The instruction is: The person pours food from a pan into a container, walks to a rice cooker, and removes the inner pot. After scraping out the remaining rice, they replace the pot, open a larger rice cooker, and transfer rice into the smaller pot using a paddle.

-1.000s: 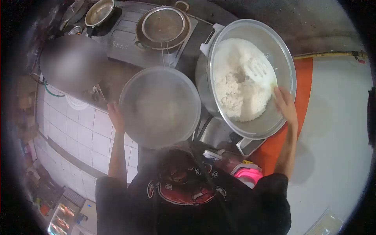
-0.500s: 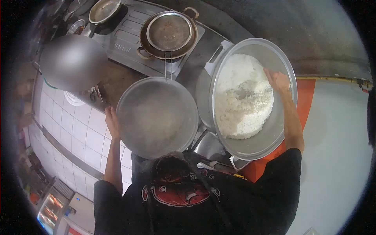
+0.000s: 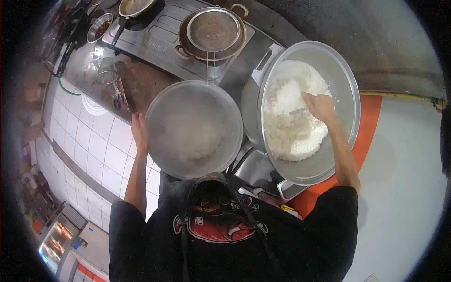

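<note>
My left hand [image 3: 139,133] grips the left rim of a wide round metal pot [image 3: 162,101], its fingers lying along the outside. Haze blurs the inside of that pot, where a pale brownish patch shows. To the right, a large, deep metal pot [image 3: 345,155] tilts toward me, with a mound of white rice [image 3: 300,84] in it. My right hand [image 3: 321,107] is inside this big pot, closed, just over the middle of the rice. A small greyish shape shows below its fingers; what the hand holds is hidden.
Behind stands a stove [image 3: 159,44] with a two-handled pan [image 3: 183,35] and a strainer [image 3: 213,30] on top. A frying pan [image 3: 136,5], a small bowl [image 3: 99,28] and scissors [image 3: 118,101] are at the back left. Steel containers [image 3: 256,171] sit between the pots and me.
My right hand has moved left, from the rice's right edge to above its middle, and rice is piled higher there. My left hand stays on the round pot's rim. The view has shifted slightly.
</note>
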`<state>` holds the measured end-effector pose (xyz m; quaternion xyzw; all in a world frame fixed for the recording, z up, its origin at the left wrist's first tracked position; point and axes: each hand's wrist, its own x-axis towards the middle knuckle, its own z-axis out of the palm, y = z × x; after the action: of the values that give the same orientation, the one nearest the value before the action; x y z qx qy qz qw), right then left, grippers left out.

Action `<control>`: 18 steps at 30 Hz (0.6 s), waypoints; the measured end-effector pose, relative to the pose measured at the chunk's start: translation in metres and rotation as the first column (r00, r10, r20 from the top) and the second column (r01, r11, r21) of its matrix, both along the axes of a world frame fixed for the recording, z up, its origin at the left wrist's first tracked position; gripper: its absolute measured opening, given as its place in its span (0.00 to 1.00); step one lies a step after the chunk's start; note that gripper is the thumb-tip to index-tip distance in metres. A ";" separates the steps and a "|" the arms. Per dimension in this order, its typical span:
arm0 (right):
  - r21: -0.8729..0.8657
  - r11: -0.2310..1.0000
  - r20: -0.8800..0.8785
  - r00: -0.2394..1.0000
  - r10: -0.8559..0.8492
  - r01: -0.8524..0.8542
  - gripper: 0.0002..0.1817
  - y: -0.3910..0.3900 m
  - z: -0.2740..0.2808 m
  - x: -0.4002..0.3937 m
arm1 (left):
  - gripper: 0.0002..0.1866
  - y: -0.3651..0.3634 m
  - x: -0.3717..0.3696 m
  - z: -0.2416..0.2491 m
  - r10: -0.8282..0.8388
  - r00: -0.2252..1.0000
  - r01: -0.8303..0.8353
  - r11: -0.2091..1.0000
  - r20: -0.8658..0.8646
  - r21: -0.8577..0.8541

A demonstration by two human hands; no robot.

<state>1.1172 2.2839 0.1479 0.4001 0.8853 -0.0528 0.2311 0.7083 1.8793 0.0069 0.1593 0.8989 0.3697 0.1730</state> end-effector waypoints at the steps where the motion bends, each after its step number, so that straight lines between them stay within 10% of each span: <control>1: 0.002 1.000 -0.071 0.997 0.025 -0.025 0.27 -0.006 -0.006 0.003 | 0.22 0.001 0.000 -0.001 -0.001 1.000 0.001 1.000 -0.004 0.003; 9: -0.070 0.994 -0.305 0.951 0.056 -0.081 0.28 -0.055 -0.019 0.027 | 0.18 0.000 0.001 -0.002 -0.020 0.998 0.025 0.997 -0.068 0.076; 18: -0.421 0.834 -0.547 0.633 -0.548 0.357 0.26 -0.120 0.000 0.089 | 0.18 -0.005 0.002 -0.008 0.002 0.998 0.009 0.983 -0.063 0.181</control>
<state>1.2059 2.1635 0.1481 0.5314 0.7618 -0.3660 -0.0573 0.7101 1.8746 -0.0010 0.1876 0.8662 0.4446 0.1300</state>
